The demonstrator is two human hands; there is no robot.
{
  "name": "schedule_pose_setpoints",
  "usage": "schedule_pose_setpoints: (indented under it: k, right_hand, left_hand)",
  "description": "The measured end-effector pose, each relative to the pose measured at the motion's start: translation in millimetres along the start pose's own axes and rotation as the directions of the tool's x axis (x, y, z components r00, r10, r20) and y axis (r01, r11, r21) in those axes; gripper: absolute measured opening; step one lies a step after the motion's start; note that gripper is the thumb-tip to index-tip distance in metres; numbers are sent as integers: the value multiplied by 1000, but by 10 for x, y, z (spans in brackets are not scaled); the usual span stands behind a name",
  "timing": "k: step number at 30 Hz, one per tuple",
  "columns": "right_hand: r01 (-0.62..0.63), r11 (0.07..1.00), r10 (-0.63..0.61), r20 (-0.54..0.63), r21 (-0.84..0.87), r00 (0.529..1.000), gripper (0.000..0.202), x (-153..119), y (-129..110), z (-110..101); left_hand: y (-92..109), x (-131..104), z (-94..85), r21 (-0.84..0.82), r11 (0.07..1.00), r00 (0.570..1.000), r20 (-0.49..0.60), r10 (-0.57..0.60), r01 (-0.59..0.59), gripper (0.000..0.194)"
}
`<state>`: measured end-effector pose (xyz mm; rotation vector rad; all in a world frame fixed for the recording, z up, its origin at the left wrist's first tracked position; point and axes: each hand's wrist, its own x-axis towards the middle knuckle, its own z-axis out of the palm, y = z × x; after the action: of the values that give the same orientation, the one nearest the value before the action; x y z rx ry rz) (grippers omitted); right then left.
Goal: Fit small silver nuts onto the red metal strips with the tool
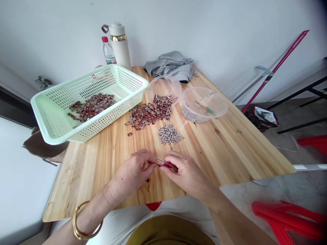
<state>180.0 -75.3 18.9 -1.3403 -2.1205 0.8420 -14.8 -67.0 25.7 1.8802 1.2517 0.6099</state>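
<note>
Near the front of the wooden table [102,177], my left hand [139,166] pinches a small metal part [158,165] between thumb and fingertips; its exact kind is too small to make out. My right hand [185,170] is closed around a small red-handled screwdriver [171,165], its thin shaft pointing left toward my left fingertips. The fingertips of both hands nearly meet at the small part. Just beyond them lies a heap of small silvery metal pieces [169,133]. Behind that is a pile of small reddish-brown plates with metal centres [150,114].
A pale green perforated basket [89,127] at left holds more reddish-brown plates. A clear round tub [217,105] contains metal pieces and a green-handled tool; its lid-like clear dish [176,86] sits alongside. Grey cloth [170,64], a flask [121,49] and a bottle [108,51] stand behind.
</note>
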Motion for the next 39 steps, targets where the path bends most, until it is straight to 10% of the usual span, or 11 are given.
schedule_pose_setpoints:
  k: [12, 18, 39]
  right_hand:
    - [51, 999, -51, 37, -1, 998, 20, 45, -22, -28]
    - [-61, 970, -7, -275, -237, 961, 12, 171, 321, -242]
    - [-121, 944, 33, -278, -307, 960, 10, 257, 462, -198]
  left_hand:
    - [-63, -18, 60, 65, 997, 999, -31, 36, -34, 12]
    - [-86, -33, 71, 27, 996, 985, -154, -76, 81, 10]
    - [-203, -8, 112, 46, 998, 964, -263, -35, 49, 12]
